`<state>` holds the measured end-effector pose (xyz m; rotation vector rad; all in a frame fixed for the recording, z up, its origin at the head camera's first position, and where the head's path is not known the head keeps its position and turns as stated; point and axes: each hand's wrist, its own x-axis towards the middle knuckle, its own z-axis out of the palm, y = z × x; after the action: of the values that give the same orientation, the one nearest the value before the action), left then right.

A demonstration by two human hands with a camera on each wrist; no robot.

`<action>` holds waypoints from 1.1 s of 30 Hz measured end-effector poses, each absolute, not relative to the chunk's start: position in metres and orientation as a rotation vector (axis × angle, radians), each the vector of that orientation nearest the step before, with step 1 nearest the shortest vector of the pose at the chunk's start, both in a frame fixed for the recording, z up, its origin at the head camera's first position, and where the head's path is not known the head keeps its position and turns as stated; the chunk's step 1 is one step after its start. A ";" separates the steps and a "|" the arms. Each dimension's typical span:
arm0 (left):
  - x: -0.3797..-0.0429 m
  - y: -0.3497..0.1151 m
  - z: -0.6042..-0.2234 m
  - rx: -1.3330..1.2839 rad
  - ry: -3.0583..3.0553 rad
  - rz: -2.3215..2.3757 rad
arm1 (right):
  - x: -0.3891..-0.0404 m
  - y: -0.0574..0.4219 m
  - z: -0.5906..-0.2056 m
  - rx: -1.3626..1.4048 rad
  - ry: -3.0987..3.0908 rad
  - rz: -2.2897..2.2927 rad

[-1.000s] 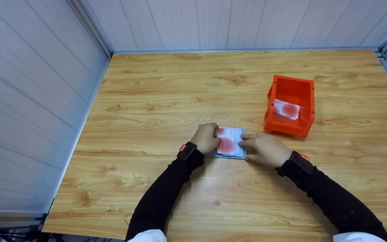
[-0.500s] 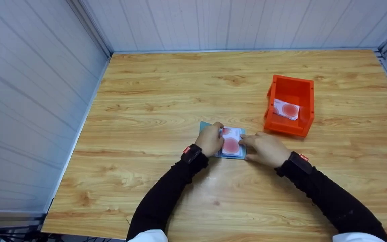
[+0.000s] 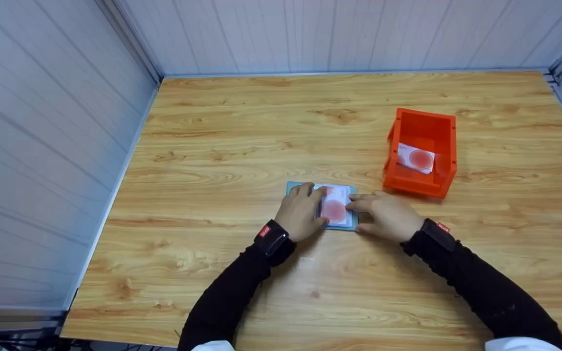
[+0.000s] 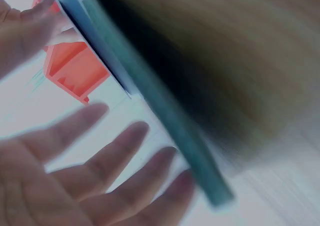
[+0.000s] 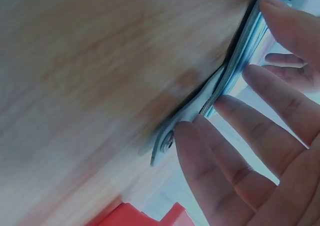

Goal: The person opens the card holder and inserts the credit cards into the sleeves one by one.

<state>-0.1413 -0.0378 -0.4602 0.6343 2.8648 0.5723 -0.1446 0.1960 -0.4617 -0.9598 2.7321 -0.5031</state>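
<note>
A teal card holder (image 3: 292, 186) lies open on the table, and a white card with a red circle (image 3: 334, 210) rests on its right side. My left hand (image 3: 300, 212) spreads over the holder's left side, with thumb and index finger at the card's left edge. In the left wrist view those fingers look loosely extended beside the teal cover (image 4: 165, 116). My right hand (image 3: 389, 214) touches the holder's right edge with extended fingertips. A flap with a snap button (image 5: 168, 142) sticks out under the right fingers in the right wrist view.
An orange bin (image 3: 413, 187) stands beyond my right hand, with several similar cards (image 3: 420, 158) inside. The wooden tabletop (image 3: 242, 126) is bounded by pale panel walls (image 3: 261, 36) at the back and sides.
My left hand moved right with the card, then back left, its fingers spreading over the holder. The card sits slightly further right than a second ago. My right hand stayed at the holder's edge.
</note>
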 end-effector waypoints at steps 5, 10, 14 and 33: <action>-0.138 -0.038 -0.465 0.669 2.804 0.427 | -0.145 0.198 -0.460 -0.913 2.708 -0.528; -0.138 -0.036 -0.468 0.651 2.797 0.404 | -0.151 0.205 -0.454 -0.901 2.793 -0.630; -0.137 -0.036 -0.467 0.618 2.786 0.421 | -0.163 0.215 -0.435 -0.847 2.942 -0.737; -0.138 -0.037 -0.462 0.601 2.766 0.450 | -0.266 0.261 -0.378 -0.152 2.738 -0.474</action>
<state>-0.1380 -0.0371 -0.4622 0.6012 2.7665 0.4501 -0.2664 0.2613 -0.3779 -0.1520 2.7378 -0.4737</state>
